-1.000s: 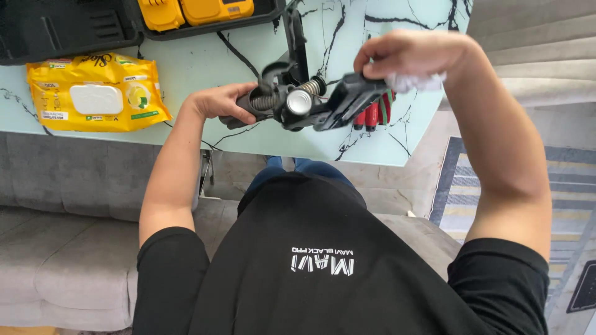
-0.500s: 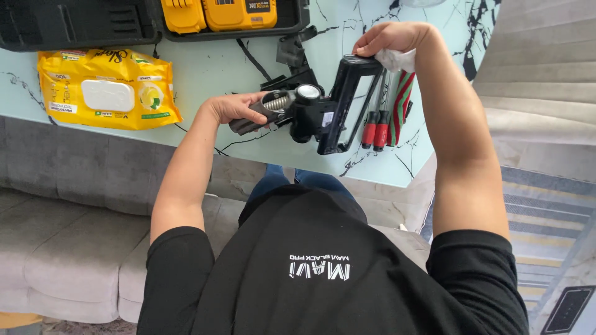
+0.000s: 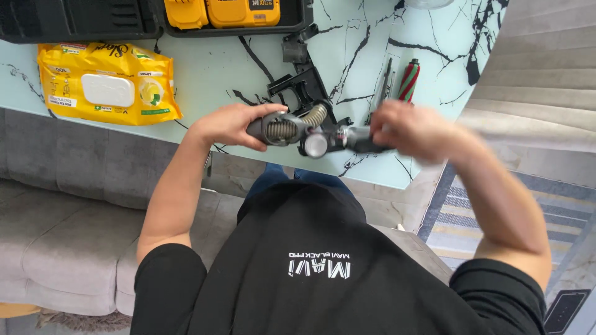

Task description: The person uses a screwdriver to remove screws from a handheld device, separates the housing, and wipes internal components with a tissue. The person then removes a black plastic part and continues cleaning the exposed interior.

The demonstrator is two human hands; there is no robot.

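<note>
Partly, the blurred right hand [image 3: 413, 129] hides the vacuum head [image 3: 310, 130].

Black short-sleeved T-shirt [image 3: 323, 273] (white chest lettering), blue jeans [image 3: 292, 180], bare forearms

Grey vacuum head [image 3: 310, 131] with ribbed hose, horizontal, held above marble table edge

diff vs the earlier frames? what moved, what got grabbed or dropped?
The vacuum head swung down from upright to level between the hands. The red-green roller, earlier in the head, now lies on the table. Left hand and right hand keep their grip. Wipes pack unmoved.
</note>
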